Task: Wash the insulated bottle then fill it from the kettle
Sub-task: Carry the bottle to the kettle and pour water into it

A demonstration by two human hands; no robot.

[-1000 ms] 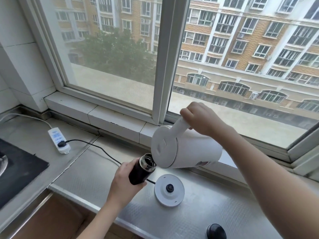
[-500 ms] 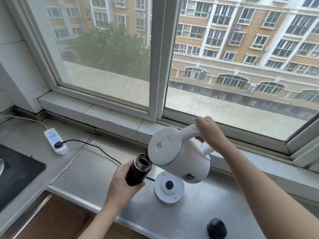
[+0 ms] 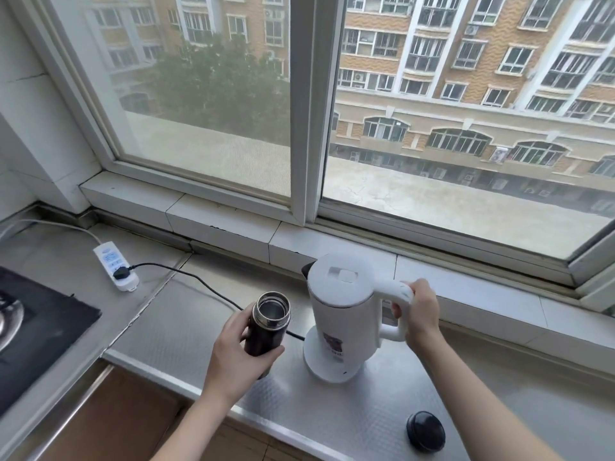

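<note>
Now my right hand is wrapped around the handle of the white kettle, which stands upright on its round base on the steel counter. Just left of the kettle, my left hand grips the dark insulated bottle, held upright with its mouth open. Right of the kettle, nearer the counter's front edge, lies the black bottle cap.

Daylit kitchen. Sliding window w/ white frame; brick apartment block and tree outside. White tiled sill, steel counter, tiled wall at left.
</note>
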